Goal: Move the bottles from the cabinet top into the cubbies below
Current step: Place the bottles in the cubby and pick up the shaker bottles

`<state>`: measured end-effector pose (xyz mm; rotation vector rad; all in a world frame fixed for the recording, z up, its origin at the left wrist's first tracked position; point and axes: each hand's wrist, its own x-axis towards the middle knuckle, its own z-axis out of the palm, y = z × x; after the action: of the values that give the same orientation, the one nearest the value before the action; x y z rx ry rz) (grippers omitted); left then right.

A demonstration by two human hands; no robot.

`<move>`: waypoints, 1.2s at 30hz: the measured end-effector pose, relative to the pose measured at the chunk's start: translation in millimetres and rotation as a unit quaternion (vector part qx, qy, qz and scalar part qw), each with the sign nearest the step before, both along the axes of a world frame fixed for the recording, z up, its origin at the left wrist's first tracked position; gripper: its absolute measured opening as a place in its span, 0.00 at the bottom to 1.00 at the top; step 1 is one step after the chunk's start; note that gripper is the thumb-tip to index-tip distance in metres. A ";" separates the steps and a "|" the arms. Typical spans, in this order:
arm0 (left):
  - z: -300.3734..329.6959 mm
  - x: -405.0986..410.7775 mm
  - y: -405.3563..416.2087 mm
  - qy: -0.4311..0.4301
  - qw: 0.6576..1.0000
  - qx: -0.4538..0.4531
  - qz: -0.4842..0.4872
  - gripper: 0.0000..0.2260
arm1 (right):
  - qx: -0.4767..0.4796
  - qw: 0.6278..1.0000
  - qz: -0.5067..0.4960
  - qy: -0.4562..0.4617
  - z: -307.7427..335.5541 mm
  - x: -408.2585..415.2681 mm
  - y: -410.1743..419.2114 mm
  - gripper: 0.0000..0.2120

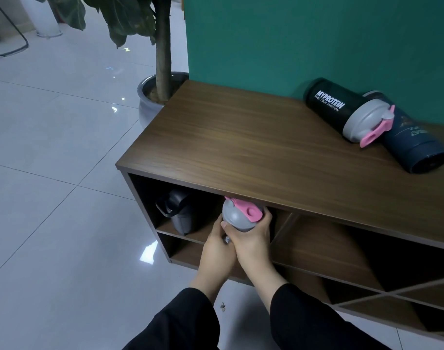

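Note:
A shaker bottle with a grey lid and pink flip cap [237, 215] is at the mouth of the upper left cubby, just under the cabinet top's [253, 145] front edge. My left hand [217, 251] and my right hand [253, 242] both grip its body, which they hide. A dark bottle [176, 210] stands inside the same cubby, to the left. On the cabinet top at the right lie a black shaker with white lettering, grey lid and pink cap [342, 109] and a navy bottle [417, 145], touching each other.
A potted tree in a grey pot [150, 97] stands against the cabinet's far left corner. A green wall [317, 41] backs the cabinet. Diagonal-divided cubbies [367, 269] run to the right. White tiled floor [52, 173] spreads to the left.

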<state>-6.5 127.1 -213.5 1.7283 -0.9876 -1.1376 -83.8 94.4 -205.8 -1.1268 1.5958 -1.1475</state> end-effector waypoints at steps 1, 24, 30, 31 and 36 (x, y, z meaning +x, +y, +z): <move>0.5 -0.3 -1.6 0.003 1.000 0.004 -0.002 0.23 | 0.002 1.000 0.001 0.001 -1.8 -0.5 -1.6 0.45; 36.6 4.2 13.2 -0.106 0.992 0.026 0.058 0.09 | -0.198 0.965 0.099 0.140 129.3 -97.6 96.0 0.19; 51.0 -0.6 17.6 -0.125 0.992 0.000 0.028 0.09 | -0.184 0.975 -0.101 0.076 200.6 -148.2 -5.5 0.12; 52.5 -0.4 18.2 -0.130 0.991 -0.003 0.027 0.09 | -0.143 0.981 -0.119 0.050 198.3 -154.4 -22.3 0.20; 57.6 3.1 19.3 -0.147 0.989 -0.012 0.023 0.09 | 0.001 0.989 -0.150 -0.005 183.5 -167.4 -82.8 0.40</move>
<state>-3.4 146.3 -155.9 1.9246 -1.1247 -0.8519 -251.2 11.6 -22.4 -0.8964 1.8005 -1.3404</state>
